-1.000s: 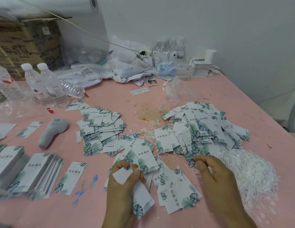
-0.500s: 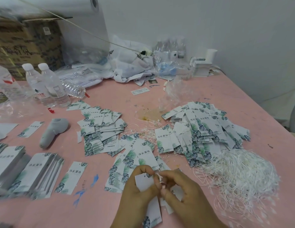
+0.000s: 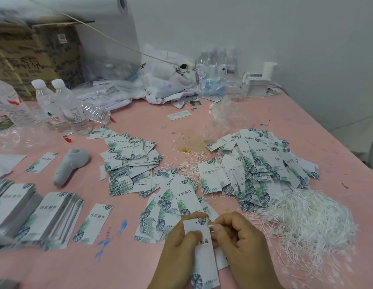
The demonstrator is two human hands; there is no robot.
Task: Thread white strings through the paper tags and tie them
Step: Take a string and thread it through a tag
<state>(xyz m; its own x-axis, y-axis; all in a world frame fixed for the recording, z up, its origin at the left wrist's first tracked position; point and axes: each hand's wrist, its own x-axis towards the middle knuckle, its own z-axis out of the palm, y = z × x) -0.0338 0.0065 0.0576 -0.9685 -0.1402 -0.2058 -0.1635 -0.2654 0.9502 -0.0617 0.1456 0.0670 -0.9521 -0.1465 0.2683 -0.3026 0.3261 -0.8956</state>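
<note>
Both hands meet low in the middle of the view, forearms coming up from the bottom edge. The left hand (image 3: 182, 245) has its fingers curled, thumb on the front of a tag (image 3: 203, 253) and pinching it upright. The right hand (image 3: 237, 238) sits just beside it, knuckles up, fingertips (image 3: 218, 227) pinched together at the tag's upper right edge.

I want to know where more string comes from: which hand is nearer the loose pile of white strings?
Right. The right hand sits just beside the pile of white strings, pinching at the held tag; the left hand grips that tag on the far side.
</note>
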